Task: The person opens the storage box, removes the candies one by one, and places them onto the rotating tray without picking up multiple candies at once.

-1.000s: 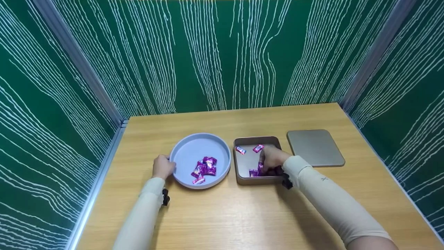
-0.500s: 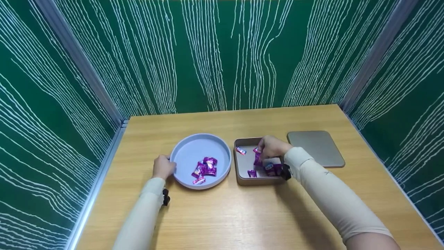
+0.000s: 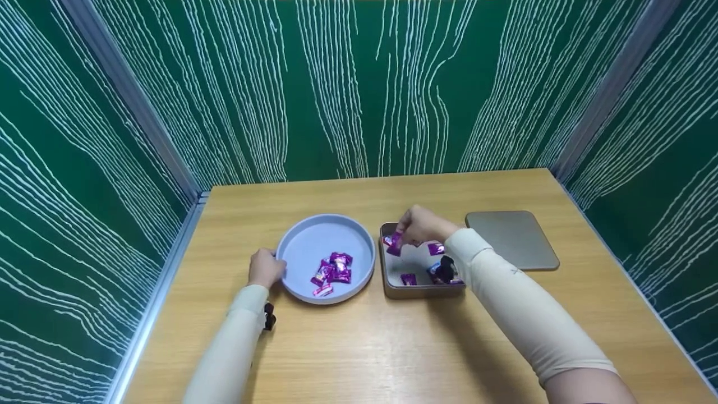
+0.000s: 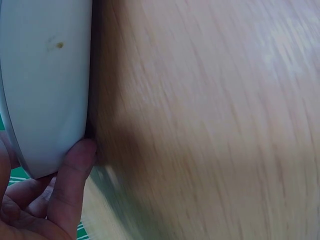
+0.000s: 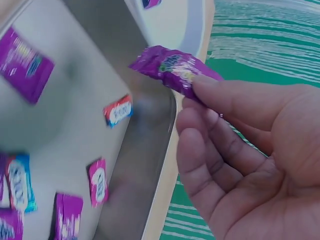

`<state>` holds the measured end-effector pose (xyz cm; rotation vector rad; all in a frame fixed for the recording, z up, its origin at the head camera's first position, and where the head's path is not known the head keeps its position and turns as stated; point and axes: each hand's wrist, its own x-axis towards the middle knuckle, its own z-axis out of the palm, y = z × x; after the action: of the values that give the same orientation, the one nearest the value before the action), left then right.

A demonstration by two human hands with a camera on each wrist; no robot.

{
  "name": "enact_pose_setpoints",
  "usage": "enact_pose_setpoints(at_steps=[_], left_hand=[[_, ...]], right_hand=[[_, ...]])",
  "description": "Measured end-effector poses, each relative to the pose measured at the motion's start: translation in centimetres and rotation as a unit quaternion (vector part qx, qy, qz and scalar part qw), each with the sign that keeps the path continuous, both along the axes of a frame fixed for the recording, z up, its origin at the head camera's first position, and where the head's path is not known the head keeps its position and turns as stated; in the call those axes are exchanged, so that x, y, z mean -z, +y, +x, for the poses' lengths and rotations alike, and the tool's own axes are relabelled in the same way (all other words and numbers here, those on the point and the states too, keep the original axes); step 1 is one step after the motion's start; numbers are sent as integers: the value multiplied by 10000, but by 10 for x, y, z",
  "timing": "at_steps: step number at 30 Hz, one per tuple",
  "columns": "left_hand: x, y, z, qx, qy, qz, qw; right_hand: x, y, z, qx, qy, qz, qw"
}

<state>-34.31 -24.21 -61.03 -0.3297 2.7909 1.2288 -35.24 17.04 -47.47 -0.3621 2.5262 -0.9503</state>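
Observation:
My right hand (image 3: 423,225) pinches a purple wrapped candy (image 5: 172,69) between thumb and fingers, raised above the left part of a metal tin (image 3: 426,292). Several purple candies (image 3: 408,279) and smaller red, pink and blue ones lie in the tin, as the right wrist view shows. At the left, my left hand (image 3: 266,269) grips the rim of a round pale blue plate (image 3: 303,247) with raised sides. In the left wrist view the fingers (image 4: 75,170) hold the plate's outer wall. A small heap of purple candies (image 3: 335,268) lies in the plate, with a pink one in front.
A flat metal lid (image 3: 513,240) lies on the wooden table (image 3: 359,348) to the right of the tin. Green panels with white lines (image 3: 320,84) stand behind the table and at both sides. A narrow gap separates plate and tin.
My right hand has lifted a purple candy up from inside the tin and moved left with it toward the tin's left edge. The left hand stays on the plate.

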Motion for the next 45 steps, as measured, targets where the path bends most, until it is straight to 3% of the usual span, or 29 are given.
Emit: enact_pose_setpoints(at_steps=[1, 6, 8, 18, 23, 35, 40, 45], left_hand=[[0, 0, 0, -20, -21, -3, 10000], [-29, 12, 18, -176, -169, 51, 9997], [-31, 14, 20, -182, -114, -16, 9998], [-28, 15, 21, -135, 89, -186, 9997], [-28, 15, 21, -139, 111, -49, 9998], [-30, 16, 20, -290, -162, 105, 9994], [-28, 15, 19, -300, -215, 131, 9992], [-28, 16, 20, -269, 35, -82, 9996]], right_hand=[[0, -4, 0, 15, 33, -73, 10000], [4, -23, 0, 149, 125, -368, 9991], [6, -32, 1, 252, 106, -488, 9984], [28, -78, 4, 373, 296, -1125, 9925], [38, -99, 9, 452, 269, -1153, 9919], [60, -136, 18, 364, 71, -1487, 9882], [67, -144, 21, 440, 55, -1485, 9879], [71, -150, 24, 470, 457, -1158, 9911]])
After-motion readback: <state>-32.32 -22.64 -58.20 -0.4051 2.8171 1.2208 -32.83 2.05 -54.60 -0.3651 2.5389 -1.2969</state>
